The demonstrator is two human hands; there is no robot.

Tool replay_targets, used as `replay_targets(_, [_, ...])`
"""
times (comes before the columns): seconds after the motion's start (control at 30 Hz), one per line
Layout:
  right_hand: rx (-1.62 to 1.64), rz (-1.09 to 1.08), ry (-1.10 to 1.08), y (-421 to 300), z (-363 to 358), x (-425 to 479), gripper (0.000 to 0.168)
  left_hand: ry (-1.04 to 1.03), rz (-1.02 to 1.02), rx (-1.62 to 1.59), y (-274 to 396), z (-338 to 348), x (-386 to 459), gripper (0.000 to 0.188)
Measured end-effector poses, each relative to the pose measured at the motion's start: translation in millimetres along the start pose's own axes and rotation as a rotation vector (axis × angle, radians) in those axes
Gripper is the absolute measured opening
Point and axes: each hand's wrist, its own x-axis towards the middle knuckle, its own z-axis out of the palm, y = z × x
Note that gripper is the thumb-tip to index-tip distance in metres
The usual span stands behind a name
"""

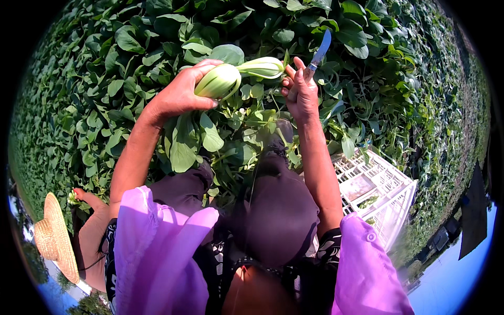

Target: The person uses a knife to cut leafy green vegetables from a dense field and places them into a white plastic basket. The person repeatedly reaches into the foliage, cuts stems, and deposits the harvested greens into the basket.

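My left hand (179, 92) is closed around a head of bok choy (219, 82), its pale, rounded base turned to the right and its leaves hanging below my wrist. A second, slimmer bok choy (263, 67) lies against the far side of the first, its base pointing right; whether my left fingers hold it too is hidden. In my right hand (302, 96) is a small knife (322, 49), gripped by the handle, with its blade pointing up and away. The fingertips of that hand are close to the slimmer bok choy's base.
Dense leafy green plants (130, 39) spread ahead and to both sides. A white plastic crate (393, 175) stands beside my right arm, with some leaves in it. At lower left, a co-worker in a straw hat (55, 236) reaches into the plants, holding greens.
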Motion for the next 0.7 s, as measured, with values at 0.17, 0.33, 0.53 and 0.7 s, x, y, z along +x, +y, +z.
replay_targets(0.17, [-0.083, 0.055, -0.145, 1.2, -7.3, -15.5, 0.060, -0.015, -0.133, -0.381, 0.0, 18.4, -16.8, 0.068])
replay_targets(0.33, [-0.756, -0.084, -0.191, -13.7, -11.8, -31.4, 0.056, -0.087, -0.298, -0.581, -25.1, 22.9, -23.0, 0.073])
replay_targets(0.53, [-0.903, -0.096, -0.045, -31.4, -36.6, -36.3, 0.034, -0.091, -0.262, -0.541, -9.3, 27.4, -23.0, 0.072])
replay_targets(0.7, [-0.682, -0.244, 0.161, -46.4, -53.3, -30.7, 0.039, -0.081, -0.215, -0.586, -10.7, 21.5, -20.6, 0.074])
